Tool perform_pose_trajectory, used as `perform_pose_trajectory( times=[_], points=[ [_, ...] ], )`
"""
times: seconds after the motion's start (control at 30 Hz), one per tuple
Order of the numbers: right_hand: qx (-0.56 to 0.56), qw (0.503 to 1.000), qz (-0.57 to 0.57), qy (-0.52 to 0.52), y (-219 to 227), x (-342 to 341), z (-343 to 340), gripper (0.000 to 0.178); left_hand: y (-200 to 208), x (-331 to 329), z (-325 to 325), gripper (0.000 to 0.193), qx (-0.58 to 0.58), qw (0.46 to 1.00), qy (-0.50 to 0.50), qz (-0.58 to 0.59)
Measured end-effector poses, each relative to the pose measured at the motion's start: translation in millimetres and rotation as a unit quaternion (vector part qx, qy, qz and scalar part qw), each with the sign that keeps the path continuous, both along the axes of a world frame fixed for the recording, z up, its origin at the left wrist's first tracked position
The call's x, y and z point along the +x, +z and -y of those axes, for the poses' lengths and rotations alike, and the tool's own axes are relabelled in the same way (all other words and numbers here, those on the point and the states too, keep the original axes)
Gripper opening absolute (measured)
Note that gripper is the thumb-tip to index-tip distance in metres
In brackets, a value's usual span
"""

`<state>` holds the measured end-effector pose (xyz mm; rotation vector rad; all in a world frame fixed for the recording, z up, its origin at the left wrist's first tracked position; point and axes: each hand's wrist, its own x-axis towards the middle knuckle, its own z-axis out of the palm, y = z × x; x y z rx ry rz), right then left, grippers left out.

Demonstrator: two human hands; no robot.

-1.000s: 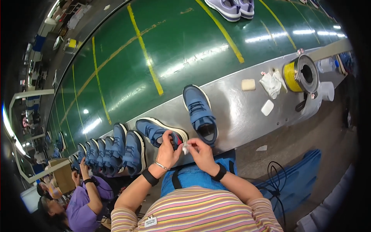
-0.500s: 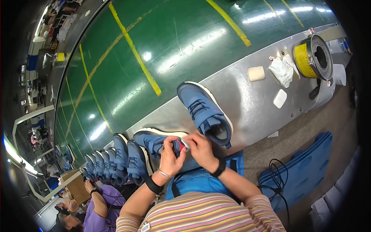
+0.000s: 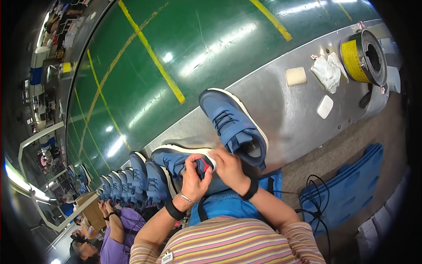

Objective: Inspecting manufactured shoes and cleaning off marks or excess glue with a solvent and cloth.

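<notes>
hands, left [image 3: 193, 178] and right [image 3: 228, 169], grip blue shoe [image 3: 176, 160], hiding its heel.

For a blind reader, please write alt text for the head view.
Both hands, left hand and right hand, hold a blue fabric sneaker with white sole at a grey metal bench. Another blue sneaker lies beside it, near a green conveyor belt.

A green conveyor belt [image 3: 211, 57] with yellow lines [image 3: 151, 53] runs past a grey metal bench [image 3: 299, 110]. On the bench lie a blue shoe [image 3: 233, 125], a tan sponge [image 3: 295, 76], a crumpled white cloth [image 3: 326, 71], a small white pad [image 3: 325, 106] and a yellow roll [image 3: 362, 57], perhaps tape. A row of blue shoes [image 3: 132, 185] stands at left, beside a co-worker in purple [image 3: 112, 244].
</notes>
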<state>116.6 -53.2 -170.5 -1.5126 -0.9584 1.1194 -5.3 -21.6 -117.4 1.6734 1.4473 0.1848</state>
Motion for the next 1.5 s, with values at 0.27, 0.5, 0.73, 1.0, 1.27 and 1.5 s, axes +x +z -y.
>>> perform_pose_trajectory(
  times=[0.27,0.5,0.73,1.0,1.27,1.5],
  points=[
    [0.053,0.997,-0.003,0.050,7,9,38,0.009,-2,-7,1,0.044,0.002,0.999,0.012,0.051],
    [0.055,0.997,-0.050,-0.006,9,6,20,0.006,-1,-10,21,0.046,0.029,0.993,0.052,0.098],
    [-0.016,0.993,-0.097,0.060,7,6,-11,0.007,-8,-12,29,0.046,0.081,0.993,0.029,0.080],
    [-0.070,0.981,-0.136,0.117,10,18,2,0.010,-8,-15,34,0.044,0.079,0.992,0.038,0.087],
    [-0.081,0.981,-0.141,0.110,11,15,-7,0.012,-11,-17,41,0.045,0.106,0.992,0.015,0.065],
    [-0.052,0.987,-0.109,0.109,8,17,8,0.012,-14,-18,39,0.045,0.117,0.989,0.015,0.087]
  ],
)
